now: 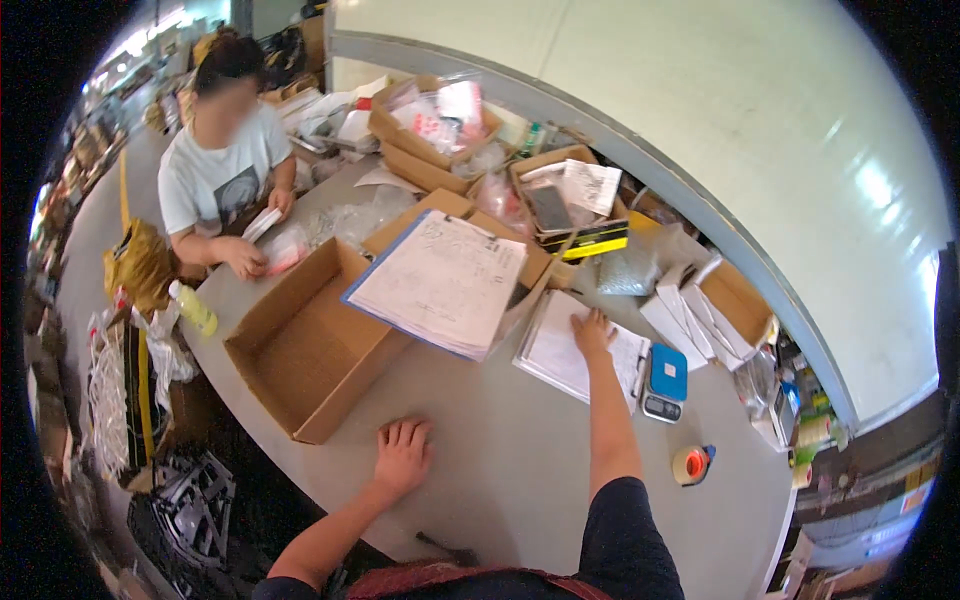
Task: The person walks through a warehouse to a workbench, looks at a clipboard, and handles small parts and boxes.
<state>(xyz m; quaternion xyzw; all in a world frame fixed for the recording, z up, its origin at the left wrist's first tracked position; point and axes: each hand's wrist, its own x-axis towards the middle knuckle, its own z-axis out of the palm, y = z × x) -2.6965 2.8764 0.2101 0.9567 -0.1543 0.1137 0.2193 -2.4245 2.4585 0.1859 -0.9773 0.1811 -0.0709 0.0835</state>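
- Co-worker [225,165] in a white printed T-shirt, at the table's left end, with a white packet in hand; I count those hands apart from the two I am minding.
- Brown cardboard carton [290,355], mouth upward, between the co-worker and the paperwork.
- Left hand [404,455]: I have it palm down on the table near the carton's closest corner, fingers loosely bent, no object visible in its grasp.
- Blue-edged clipboard [440,285] of written sheets, lying slantwise over the carton's right side.
- Right hand [593,332]: reached forward onto the paper stack [565,350], fingers slightly spread, gripping nothing I can make out. The stack lies right under it, but forward and right of the left hand; its long axis slants from upper left to lower right.
- Blue-topped digital scale [668,372], just beside the stack's right end; tape roll [690,465] nearer the wearer.
- Beneath everything, I see a smooth grey tabletop [490,430]; around it, a cluttered workroom at left and a pale wall panel [720,130] at right.
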